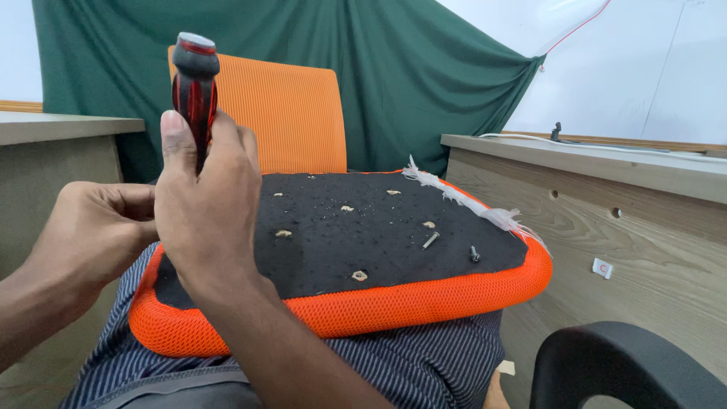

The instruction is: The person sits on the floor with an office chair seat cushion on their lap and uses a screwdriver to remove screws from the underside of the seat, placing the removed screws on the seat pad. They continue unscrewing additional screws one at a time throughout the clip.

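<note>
A: What is nearest?
B: The right hand (208,204) grips a red-and-black screwdriver (195,83) upright over an upturned orange seat cushion (394,303) resting on the lap.

A: And beyond?
B: The left hand (95,227) curls beside it, contents unclear. Two loose bolts (432,240) lie farther back.

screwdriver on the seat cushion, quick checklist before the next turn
1. Grip: right hand wrapped around the red and black screwdriver handle: ok.
2. Screwdriver upright: ok.
3. Tip seated in a screw: cannot tell, hidden behind the hand.
4. Left hand steadying beside it: ok; what it touches, cannot tell.
5. Seat cushion resting across the lap, black underside up: ok.
6. Loose bolts lie unsecured on the underside: not ok.
</note>
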